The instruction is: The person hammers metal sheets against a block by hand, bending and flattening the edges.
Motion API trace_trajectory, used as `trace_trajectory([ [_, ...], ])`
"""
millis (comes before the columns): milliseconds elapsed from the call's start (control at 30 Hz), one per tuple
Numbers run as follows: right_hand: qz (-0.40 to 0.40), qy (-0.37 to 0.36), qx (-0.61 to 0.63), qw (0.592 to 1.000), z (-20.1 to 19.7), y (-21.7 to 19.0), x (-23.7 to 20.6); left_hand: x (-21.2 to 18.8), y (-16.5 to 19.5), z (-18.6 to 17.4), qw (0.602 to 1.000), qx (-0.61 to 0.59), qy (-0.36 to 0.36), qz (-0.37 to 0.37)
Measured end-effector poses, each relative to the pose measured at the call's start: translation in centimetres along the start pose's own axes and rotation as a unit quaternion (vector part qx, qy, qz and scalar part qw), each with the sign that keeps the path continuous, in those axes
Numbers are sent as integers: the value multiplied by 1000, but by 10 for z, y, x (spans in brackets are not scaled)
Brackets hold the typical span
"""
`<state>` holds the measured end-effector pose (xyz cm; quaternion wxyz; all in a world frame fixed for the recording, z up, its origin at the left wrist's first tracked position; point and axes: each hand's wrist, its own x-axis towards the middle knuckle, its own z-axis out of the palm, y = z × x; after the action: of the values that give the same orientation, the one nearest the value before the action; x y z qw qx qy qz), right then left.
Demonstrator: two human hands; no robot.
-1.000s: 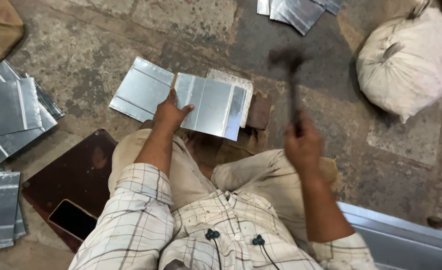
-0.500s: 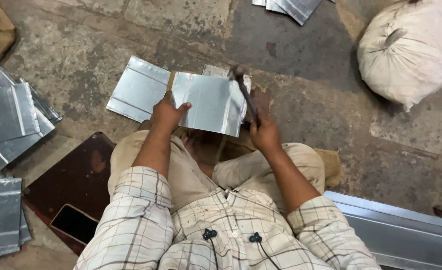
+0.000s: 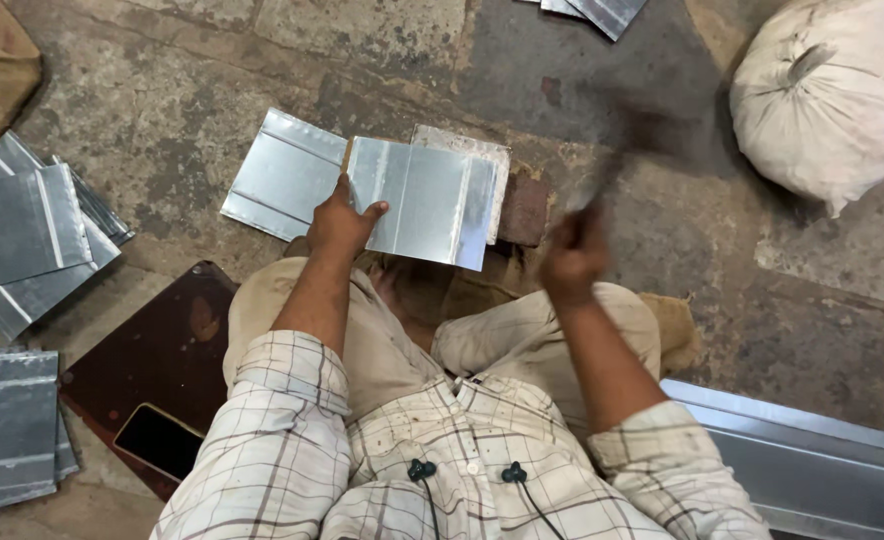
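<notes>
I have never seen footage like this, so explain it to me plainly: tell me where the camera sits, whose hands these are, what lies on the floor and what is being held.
The one picture comes from a camera worn on a person's head, looking down at their own lap and hands as they sit on a stone floor. The left hand holds a shiny metal sheet flat on a block. The right hand grips a hammer, raised and blurred. Stacks of metal sheets lie at the left. A dark board beside the leg carries a phone, and a white sack sits at upper right.
</notes>
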<state>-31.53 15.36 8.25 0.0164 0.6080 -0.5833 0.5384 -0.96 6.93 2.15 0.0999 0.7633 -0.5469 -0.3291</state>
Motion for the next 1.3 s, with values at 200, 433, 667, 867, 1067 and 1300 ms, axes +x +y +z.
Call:
trace_trajectory([
  [200,111,-214,-46,969,9,7,15,2,2,-1,1000,14,-12,-19],
  [433,17,-15,202,979,-35,-11,78,3,-4,5,999,25,-7,-21],
  [667,-24,-84,-63,994,21,25,-26,5,-4,4,999,40,4,-6],
  [867,100,-160,-15,982,9,15,25,3,0,3,999,42,-13,-28],
  [1067,28,-11,247,969,-47,-16,87,1,-1,5,998,47,12,29],
  [1300,110,-118,-18,987,6,17,-43,0,2,2,998,65,-22,-10],
])
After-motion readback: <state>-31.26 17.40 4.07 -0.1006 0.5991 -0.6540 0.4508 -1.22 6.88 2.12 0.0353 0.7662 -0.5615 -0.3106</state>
